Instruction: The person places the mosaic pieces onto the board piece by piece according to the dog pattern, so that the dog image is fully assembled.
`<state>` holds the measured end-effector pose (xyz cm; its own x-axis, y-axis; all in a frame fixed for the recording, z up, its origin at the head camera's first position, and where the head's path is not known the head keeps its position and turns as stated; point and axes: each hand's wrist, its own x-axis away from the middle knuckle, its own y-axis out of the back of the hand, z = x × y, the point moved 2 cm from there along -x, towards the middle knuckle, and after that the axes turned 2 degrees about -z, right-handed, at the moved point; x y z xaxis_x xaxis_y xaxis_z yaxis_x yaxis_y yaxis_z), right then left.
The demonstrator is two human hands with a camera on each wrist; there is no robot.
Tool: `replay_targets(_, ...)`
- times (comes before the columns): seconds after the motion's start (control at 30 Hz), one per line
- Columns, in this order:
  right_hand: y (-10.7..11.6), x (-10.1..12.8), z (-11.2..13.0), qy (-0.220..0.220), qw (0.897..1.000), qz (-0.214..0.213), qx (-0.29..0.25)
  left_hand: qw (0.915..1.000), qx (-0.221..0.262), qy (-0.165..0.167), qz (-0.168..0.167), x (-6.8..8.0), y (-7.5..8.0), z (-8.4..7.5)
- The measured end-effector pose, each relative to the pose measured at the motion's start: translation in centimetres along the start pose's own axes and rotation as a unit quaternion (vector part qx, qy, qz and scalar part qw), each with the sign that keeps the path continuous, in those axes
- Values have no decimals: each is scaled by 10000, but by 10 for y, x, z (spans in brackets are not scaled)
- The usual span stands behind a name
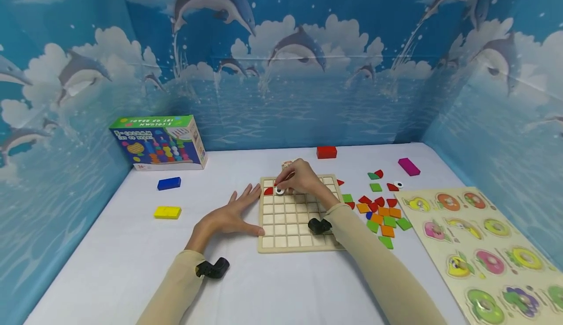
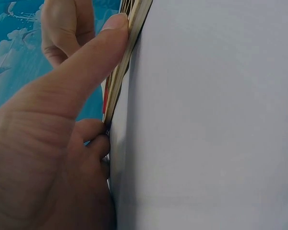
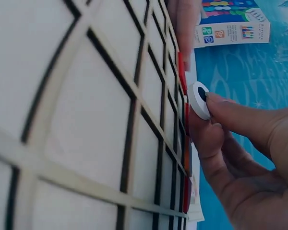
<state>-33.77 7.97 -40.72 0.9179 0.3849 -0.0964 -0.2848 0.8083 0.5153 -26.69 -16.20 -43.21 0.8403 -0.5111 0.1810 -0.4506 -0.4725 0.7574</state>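
Observation:
A wooden grid board (image 1: 280,228) with square cells lies flat in the middle of the table. My right hand (image 1: 301,178) is over its upper part, pinching a white disc with a black dot (image 3: 198,100), like an eye piece, between thumb and fingertips. Just left of the disc, a red quarter-round piece (image 1: 269,191) sits in an upper-left cell. More red shows along the board's far side in the right wrist view, partly behind the fingers. My left hand (image 1: 233,216) rests at the board's left side, fingers spread and the thumb touching the rim.
Loose orange, green and red pieces (image 1: 383,211) lie right of the board, with another eye disc (image 1: 399,184) beyond. A fruit puzzle board (image 1: 466,227) fills the right side. Blue (image 1: 169,184), yellow (image 1: 167,212), red (image 1: 326,152) and magenta (image 1: 409,166) blocks and a toy box (image 1: 160,144) stand around.

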Motion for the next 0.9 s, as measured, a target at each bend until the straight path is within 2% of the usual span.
replay_targets(0.2, -5, -3, -3, 204, 9984, -514, 147, 10000, 1, -8, -5, -2, -1, -1)
replay_targets(0.3, -7, -3, -4, 184, 9978, -625, 104, 10000, -36, -14, -1, -2, -1, 0)
replay_targets(0.5, -5, -1, -6, 79, 9986, -524, 31, 10000, -80, -38, -6, -1, -1, 0)
replay_targets(0.73, -3, 2, -6, 297, 9990, -324, 87, 9999, -89, -42, -43, -1, -1, 0)
replay_targets(0.9, 2, 6, -8, 208, 9994, -257, 31, 10000, -39, -41, -41, -2, -2, 1)
